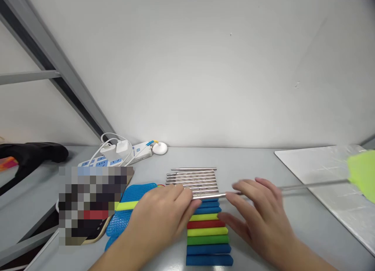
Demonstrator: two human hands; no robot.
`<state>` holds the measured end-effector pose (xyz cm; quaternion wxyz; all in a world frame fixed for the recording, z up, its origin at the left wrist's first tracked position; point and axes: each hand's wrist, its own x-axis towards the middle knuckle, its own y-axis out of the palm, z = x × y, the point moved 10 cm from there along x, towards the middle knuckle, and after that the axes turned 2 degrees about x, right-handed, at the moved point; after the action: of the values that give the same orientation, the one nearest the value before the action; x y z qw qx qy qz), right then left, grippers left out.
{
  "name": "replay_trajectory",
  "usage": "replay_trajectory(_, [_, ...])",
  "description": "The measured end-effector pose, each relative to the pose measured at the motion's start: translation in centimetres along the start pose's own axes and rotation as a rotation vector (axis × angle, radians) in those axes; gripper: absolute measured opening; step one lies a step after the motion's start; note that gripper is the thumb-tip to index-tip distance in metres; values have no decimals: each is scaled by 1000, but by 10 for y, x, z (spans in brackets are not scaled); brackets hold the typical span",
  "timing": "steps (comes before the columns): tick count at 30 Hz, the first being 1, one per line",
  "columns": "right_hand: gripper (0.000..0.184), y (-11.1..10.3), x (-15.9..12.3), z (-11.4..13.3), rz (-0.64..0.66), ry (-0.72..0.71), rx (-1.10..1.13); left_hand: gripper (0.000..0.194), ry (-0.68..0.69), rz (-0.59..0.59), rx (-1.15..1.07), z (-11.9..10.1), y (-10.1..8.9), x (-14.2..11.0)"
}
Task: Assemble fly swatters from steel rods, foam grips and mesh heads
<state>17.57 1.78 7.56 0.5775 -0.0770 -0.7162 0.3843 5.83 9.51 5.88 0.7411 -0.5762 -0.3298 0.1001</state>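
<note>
A row of several shiny metal rods [193,179] lies side by side on the grey table. Just in front of them is a stack of coloured handles [208,236]: blue, yellow, red, green. My left hand [159,216] rests palm down, fingertips touching the nearest rod. My right hand [260,216] is beside it, fingers blurred, on a long thin rod [310,184] that runs right to a blurred green swatter head [361,173]. Blue mesh swatter heads [129,208] lie under my left wrist.
A white power strip [117,155] with plugged-in chargers sits at the back left near a white round puck [159,148]. A pixelated patch [93,202] covers an object at left. A silvery sheet [334,177] lies at right. A dark object [32,153] sits far left.
</note>
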Motion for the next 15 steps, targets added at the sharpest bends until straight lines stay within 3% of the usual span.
replay_trajectory(3, [22,35,-6,-5,237,-6,-44,27,9,85,-12,-13,12,1])
replay_trajectory(5, [32,45,-10,-8,289,-31,-52,28,10,128,-12,-11,19,2])
replay_trajectory(9, [32,39,-10,-22,263,-84,-96,39,2,167,33,15,22,3])
replay_trajectory(12, [29,28,-10,-45,252,-149,-117,43,-100,190,122,47,18,1])
replay_trajectory(15, [27,20,-13,-69,246,-185,-184,43,-133,211,138,60,17,-1])
